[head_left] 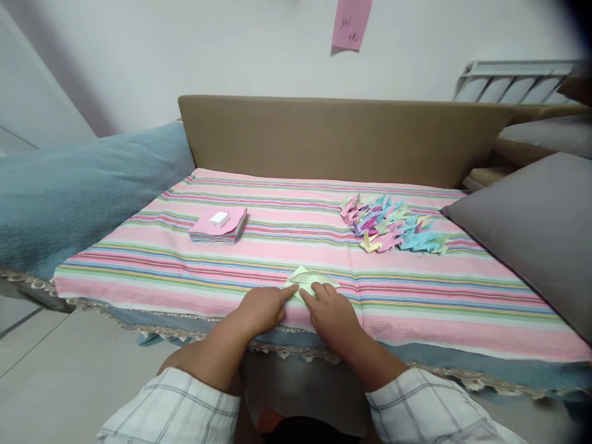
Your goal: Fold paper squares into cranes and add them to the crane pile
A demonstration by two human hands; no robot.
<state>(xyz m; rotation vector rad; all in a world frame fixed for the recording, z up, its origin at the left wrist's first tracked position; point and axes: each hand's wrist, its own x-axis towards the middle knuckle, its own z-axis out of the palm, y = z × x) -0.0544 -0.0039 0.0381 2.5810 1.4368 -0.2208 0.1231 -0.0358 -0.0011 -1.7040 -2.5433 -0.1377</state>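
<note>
A light green sheet of origami paper (316, 280), partly folded, lies on the striped cloth near the front edge of the couch. One of its flaps bulges upward a little. My left hand (264, 310) is closed, with its index finger pressing the paper's left side and the other fingers curled under. From the right, my right hand (333, 313) holds the paper down, its fingertips bent onto the near half. Part of the sheet's lower edge is hidden by my fingers.
A stack of coloured paper (222, 227) bears a small white block (219, 218) at left. Several folded paper cranes (393, 225) cluster at right. Striped cloth (277, 240) covers the couch seat before a brown backrest (324, 139). A grey cushion (531, 228) leans at right, a blue armrest (102, 185) at left.
</note>
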